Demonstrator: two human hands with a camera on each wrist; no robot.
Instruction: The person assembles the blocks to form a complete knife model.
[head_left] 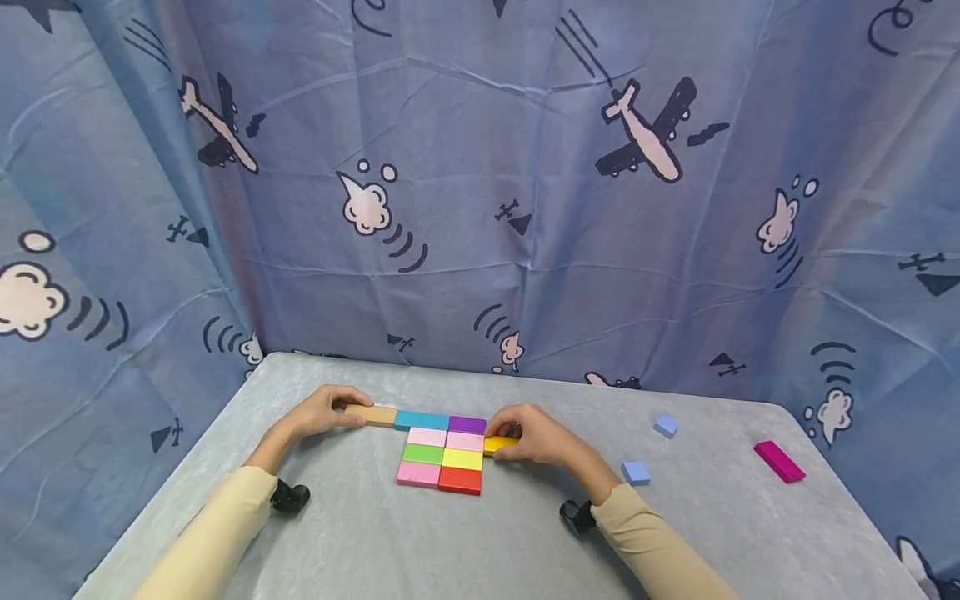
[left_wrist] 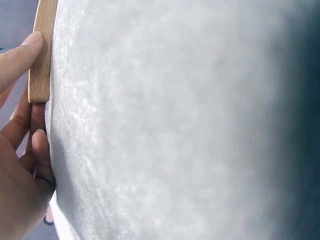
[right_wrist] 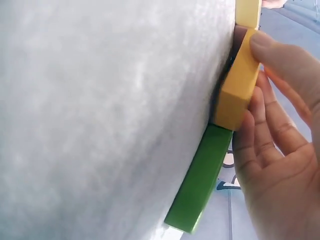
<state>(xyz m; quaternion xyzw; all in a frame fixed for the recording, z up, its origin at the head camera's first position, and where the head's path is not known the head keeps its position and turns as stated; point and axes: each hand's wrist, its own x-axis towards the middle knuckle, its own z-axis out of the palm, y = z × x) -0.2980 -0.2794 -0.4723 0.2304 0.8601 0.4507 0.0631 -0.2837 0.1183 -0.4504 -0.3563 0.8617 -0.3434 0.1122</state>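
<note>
At the rim of the coloured block grid (head_left: 442, 454), the left hand (head_left: 322, 411) pinches a plain wooden block (head_left: 372, 415), the right hand (head_left: 536, 435) grips a yellow rectangular block (head_left: 497, 444); judged mid-placement, alignment next.

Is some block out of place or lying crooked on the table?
Yes. The magenta block lies askew near the right edge, far from the grid, and two light blue blocks sit loose. The yellow block in the right hand is tilted.
</note>
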